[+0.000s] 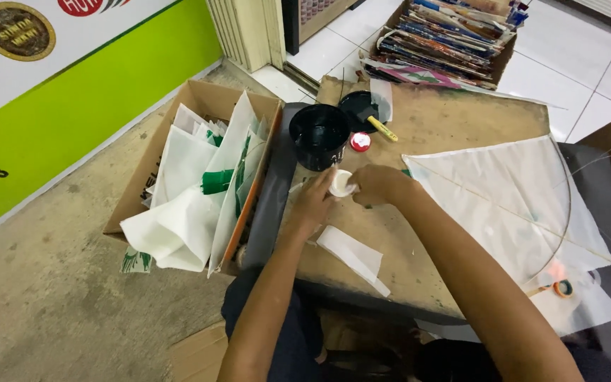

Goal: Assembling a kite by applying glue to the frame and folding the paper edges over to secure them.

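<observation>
Both hands meet over the board: the left hand (pixel 314 201) and right hand (pixel 376 185) are curled closed on a small white roll (pixel 341 183) between them. The black pot (pixel 319 134) stands near, at eleven o'clock.

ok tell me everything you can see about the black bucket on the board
The black bucket is a small round tub, plastic by its look, standing upright and open on the brown board. Its inside looks dark and glossy; what it holds cannot be told. Its black lid lies just behind it, a small red cap to its right. Both hands hold a small white roll just in front, not touching it.
</observation>
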